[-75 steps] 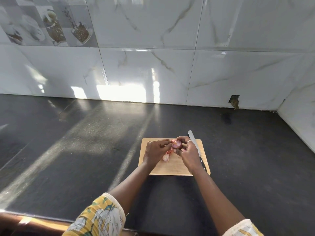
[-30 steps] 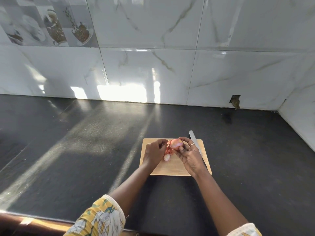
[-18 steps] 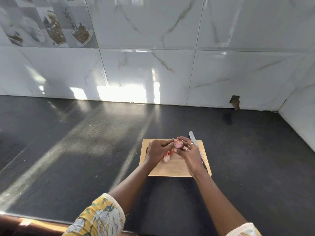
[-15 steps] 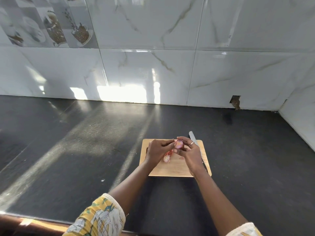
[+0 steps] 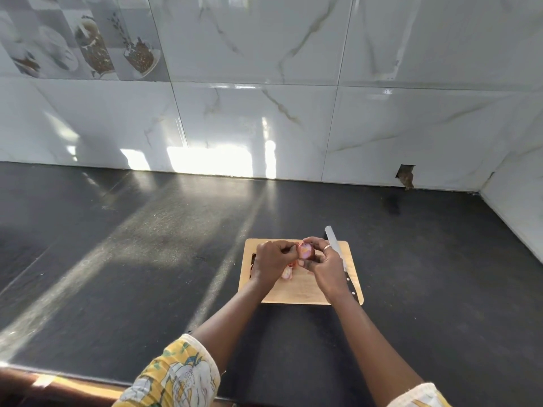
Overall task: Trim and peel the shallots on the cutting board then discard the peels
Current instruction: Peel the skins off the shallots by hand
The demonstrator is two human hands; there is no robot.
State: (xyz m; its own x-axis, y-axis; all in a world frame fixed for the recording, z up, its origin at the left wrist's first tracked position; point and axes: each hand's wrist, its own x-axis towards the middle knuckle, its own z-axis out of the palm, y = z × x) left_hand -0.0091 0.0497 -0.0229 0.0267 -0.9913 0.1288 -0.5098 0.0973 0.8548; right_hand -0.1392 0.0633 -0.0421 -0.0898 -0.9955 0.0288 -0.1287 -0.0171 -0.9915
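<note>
Hardly shifted: left hand [image 5: 271, 261] and right hand [image 5: 326, 267] grasp shallot [image 5: 306, 250] over board [image 5: 296, 292]; knife [image 5: 333, 237] along right edge, counter [image 5: 147, 259] open around.

Above the wooden cutting board [image 5: 296, 293] on the dark worktop [image 5: 147, 259], the right hand [image 5: 326, 265] held a pinkish shallot [image 5: 306, 250] in curled fingers, and the left hand [image 5: 271, 261] pinched at its left side. A pale piece [image 5: 287, 272] lay on the board beneath them, and a knife [image 5: 335, 239] lay along its right edge.
</note>
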